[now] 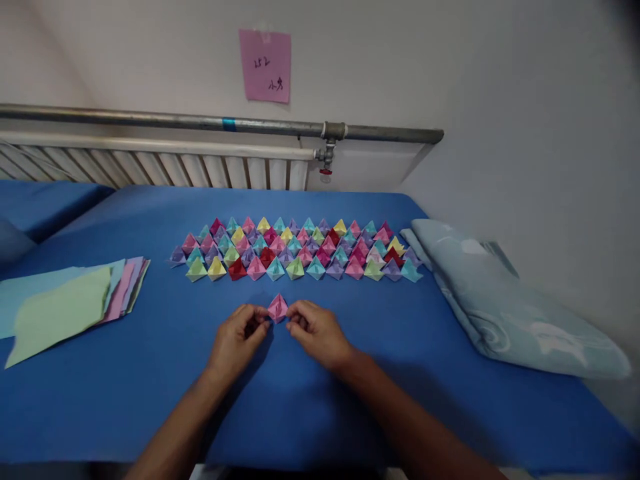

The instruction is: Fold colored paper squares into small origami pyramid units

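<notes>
A pink folded paper boat stands between my two hands, its peak pointing up. My left hand pinches its left tip with thumb and fingers curled together. On the opposite side, my right hand pinches the right tip in the same way. Beyond them, rows of small folded paper boats in pink, purple, green, yellow, red and turquoise sit close together on the blue surface.
Stacked coloured paper sheets lie at the left. A folded pale blue-green blanket rests along the right wall. Behind are a white radiator, a metal pipe with a valve, and a pink note taped to the wall.
</notes>
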`<state>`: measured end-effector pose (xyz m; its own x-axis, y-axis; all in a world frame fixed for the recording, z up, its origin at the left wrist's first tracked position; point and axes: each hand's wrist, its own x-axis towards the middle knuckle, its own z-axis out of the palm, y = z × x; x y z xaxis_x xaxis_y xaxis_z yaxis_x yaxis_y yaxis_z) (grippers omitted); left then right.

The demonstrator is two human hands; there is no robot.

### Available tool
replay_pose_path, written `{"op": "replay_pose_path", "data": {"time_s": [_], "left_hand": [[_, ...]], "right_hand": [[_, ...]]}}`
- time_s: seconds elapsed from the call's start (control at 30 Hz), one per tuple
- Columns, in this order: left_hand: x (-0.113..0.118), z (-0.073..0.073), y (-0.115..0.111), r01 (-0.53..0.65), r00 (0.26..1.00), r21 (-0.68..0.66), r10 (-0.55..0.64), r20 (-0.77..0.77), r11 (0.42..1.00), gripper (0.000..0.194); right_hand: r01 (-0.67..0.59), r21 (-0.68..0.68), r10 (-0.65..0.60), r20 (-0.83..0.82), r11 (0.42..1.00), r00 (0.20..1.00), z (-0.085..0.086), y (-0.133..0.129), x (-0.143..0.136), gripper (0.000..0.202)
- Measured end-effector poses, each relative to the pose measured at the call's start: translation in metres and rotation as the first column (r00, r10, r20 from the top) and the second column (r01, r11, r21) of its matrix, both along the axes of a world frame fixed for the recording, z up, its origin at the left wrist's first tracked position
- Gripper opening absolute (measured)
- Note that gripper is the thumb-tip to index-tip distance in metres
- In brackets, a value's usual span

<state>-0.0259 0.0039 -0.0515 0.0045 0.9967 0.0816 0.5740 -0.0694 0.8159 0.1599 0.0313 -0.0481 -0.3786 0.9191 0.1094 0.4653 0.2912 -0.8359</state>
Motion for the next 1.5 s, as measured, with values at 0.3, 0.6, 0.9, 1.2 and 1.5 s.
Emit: {"op": "replay_pose_path", "data": {"time_s": [0.3, 0.6, 0.9, 1.2, 1.5], "left_hand": [[0.022, 0.003, -0.007, -0.049, 0.999, 0.113, 0.05, -0.007, 0.992, 0.016], [0.013, 0.001, 0.002, -0.201, 0.979, 0.077, 0.197, 0.05, 0.977, 0.02], [0.011, 0.001, 0.041, -0.019, 1.0, -0.013, 0.019, 0.001, 1.0, 0.024], [0.015, 0.005, 0.042, 0.064, 0.983, 0.059, -0.052, -0.176, 0.996, 0.015], [0.015, -0.004, 0.048, 0.055, 0.96, 0.071, -0.033, -0.278, 0.996, 0.014]], "right_hand": [[0.147, 0.019, -0.145, -0.065, 0.989, 0.987, -0.008, 0.011, 0.003, 0.009], [0.105, 0.086, -0.101, -0.053, 0.991, 0.993, -0.005, 0.012, 0.005, 0.012], [0.053, 0.12, -0.072, 0.167, 0.991, 0.983, -0.003, 0.027, -0.013, 0.011], [0.003, 0.146, -0.068, 0.446, 0.989, 0.893, 0.008, 0.032, -0.025, 0.013], [-0.076, 0.133, -0.003, 0.512, 0.988, 0.859, 0.008, 0.045, -0.027, 0.015]]}}
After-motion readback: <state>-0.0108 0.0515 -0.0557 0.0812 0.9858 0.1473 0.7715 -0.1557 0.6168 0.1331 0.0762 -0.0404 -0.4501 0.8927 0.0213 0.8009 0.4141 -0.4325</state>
